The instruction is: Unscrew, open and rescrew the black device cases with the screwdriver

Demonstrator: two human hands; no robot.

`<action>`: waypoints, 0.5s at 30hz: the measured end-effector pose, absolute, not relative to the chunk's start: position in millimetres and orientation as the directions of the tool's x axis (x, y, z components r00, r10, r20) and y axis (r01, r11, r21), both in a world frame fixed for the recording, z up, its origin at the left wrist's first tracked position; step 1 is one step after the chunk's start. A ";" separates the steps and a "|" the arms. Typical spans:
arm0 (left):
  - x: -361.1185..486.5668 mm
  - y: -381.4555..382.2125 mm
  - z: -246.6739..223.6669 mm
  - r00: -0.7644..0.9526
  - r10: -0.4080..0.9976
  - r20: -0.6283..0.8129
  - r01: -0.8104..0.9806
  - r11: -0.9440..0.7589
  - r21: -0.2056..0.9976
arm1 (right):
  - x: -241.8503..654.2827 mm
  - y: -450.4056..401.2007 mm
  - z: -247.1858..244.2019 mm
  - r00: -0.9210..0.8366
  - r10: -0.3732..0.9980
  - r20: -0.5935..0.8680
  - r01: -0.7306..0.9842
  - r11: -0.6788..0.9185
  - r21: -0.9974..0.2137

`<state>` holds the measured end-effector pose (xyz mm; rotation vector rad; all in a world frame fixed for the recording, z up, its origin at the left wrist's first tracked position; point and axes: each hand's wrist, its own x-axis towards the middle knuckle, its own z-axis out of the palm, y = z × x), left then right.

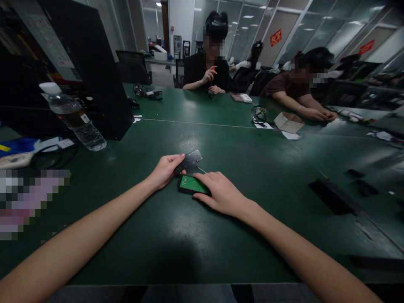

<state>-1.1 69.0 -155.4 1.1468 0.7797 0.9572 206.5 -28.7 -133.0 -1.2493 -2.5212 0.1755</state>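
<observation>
My left hand [166, 170] pinches a flat dark plate [192, 159], like a cover, between thumb and fingers, holding it tilted above the table. Just to its right and nearer to me, a small black case [186, 191] rests on the table with a green circuit board [189, 183] showing in its top. My right hand [222, 191] grips the right end of this case, thumb along the near side and fingers over the far side. A thin metal rod [201, 169] shows beyond the right fingers; its other end is hidden.
A water bottle [77, 115] leans beside a tall black box [91, 63] on the left. Across the green table [176, 235] sit two people with cables and a small open box [288, 122] near them. Dark pieces [334, 195] lie on the right.
</observation>
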 end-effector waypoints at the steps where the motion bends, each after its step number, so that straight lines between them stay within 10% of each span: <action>1: -1.2 68.3 -154.0 0.396 0.918 -0.035 -0.215 0.130 0.968 | 204.8 -30.7 -130.9 -0.570 0.791 0.223 0.742 0.612 -0.274; 7: 6.6 52.5 -152.3 0.447 0.886 -0.124 -0.188 0.228 0.955 | 282.1 -30.6 -98.7 -0.377 0.796 0.474 0.694 0.582 -0.425; 11: 15.5 35.0 -156.2 0.589 0.793 -0.157 -0.132 0.286 0.949 | 398.2 -15.7 -85.4 0.220 0.812 0.541 0.914 0.023 -0.406; 15: 17.4 28.4 -160.9 0.686 0.713 -0.149 -0.127 0.318 0.940 | 498.0 -11.6 -114.0 0.413 0.786 0.460 0.899 -0.271 -0.344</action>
